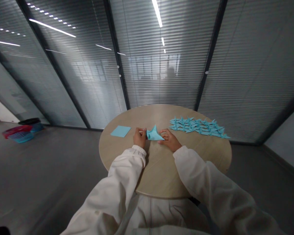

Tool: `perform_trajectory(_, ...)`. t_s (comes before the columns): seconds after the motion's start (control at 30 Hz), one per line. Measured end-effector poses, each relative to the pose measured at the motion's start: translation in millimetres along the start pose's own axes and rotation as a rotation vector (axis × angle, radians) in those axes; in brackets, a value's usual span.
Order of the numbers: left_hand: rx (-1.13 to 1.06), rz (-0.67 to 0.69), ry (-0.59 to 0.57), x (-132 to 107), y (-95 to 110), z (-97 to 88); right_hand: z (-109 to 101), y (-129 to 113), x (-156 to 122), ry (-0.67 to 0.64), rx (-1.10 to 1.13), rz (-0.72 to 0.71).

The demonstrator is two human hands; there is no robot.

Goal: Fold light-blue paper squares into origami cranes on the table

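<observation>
A partly folded sheet of light blue origami paper (154, 134) is held between my two hands over the middle of the round table, with one pointed flap standing up. My left hand (139, 137) pinches its left end, fingers closed on the paper. At the opposite end, my right hand (170, 139) has its fingers curled around the right corner, thumb below and fingertips above. Flat on the table to the left of my left hand lies a stack or sheet of square blue paper (120, 131); its thickness is hard to judge.
Several folded blue paper cranes (198, 126) stand in rows at the right back of the round wooden table (161, 176). Behind it is a glass wall with blinds (161, 88). Red and blue basins (23, 133) sit on the floor at far left.
</observation>
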State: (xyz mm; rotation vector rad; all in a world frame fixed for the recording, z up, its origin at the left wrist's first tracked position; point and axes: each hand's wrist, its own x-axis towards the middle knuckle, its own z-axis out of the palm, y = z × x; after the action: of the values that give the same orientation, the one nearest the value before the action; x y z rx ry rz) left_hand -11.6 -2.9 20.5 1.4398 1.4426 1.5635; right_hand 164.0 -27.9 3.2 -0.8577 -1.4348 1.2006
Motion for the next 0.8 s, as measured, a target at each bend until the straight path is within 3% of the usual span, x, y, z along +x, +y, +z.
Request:
perform_trajectory(0.27, -0.246, -0.01, -0.268, -4, -1, 4.9, -8, 4, 6, 0.226, -0.051, -0.069)
perform_trajectory(0.43, -0.274, -0.031, -0.348, -5, 2, 7.5, -17, 7, 13, 0.34, 0.071, 0.015)
perform_trajectory(0.6, -0.203, 0.096, -0.35, -8, 7, 6.1, -21, 11, 14, 0.309, 0.246, 0.098)
perform_trajectory(0.8, -0.218, 0.151, -0.42, -9, 6, 5.5, -23, 12, 11, 0.245, 0.336, 0.176)
